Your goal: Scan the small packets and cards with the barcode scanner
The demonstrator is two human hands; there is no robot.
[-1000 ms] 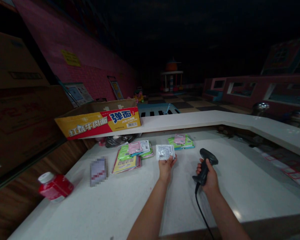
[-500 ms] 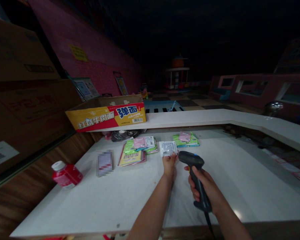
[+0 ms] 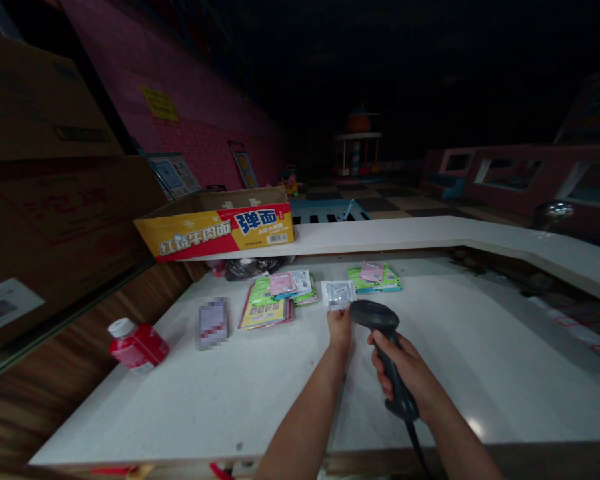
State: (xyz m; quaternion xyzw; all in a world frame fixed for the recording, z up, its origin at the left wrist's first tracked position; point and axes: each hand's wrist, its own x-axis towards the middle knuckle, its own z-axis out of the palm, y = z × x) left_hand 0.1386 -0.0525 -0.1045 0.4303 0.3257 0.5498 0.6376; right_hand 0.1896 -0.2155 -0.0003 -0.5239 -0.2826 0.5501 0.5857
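My left hand (image 3: 339,328) is closed on the near edge of a small white and silver packet (image 3: 338,293), its fingers partly hidden by the scanner head. In my right hand (image 3: 405,365) is a black handheld barcode scanner (image 3: 375,315), gripped by its handle, with a cable running down from it. The scanner's head points left, close beside the packet. Left of the packet lies a pile of flat green, yellow and pink packets (image 3: 270,300). A smaller pile with green and pink packets (image 3: 375,278) lies to the right.
A red bottle with a white cap (image 3: 139,345) lies on the white table (image 3: 220,407) at left, near a blurred card-like item (image 3: 213,323). An open noodle carton (image 3: 220,230) stands on the raised ledge (image 3: 390,233). Large cardboard boxes (image 3: 55,233) are stacked at far left.
The scanner in my right hand has shifted slightly left, closer to the packet, and covers more of my left fingers. The whole view has shifted slightly.
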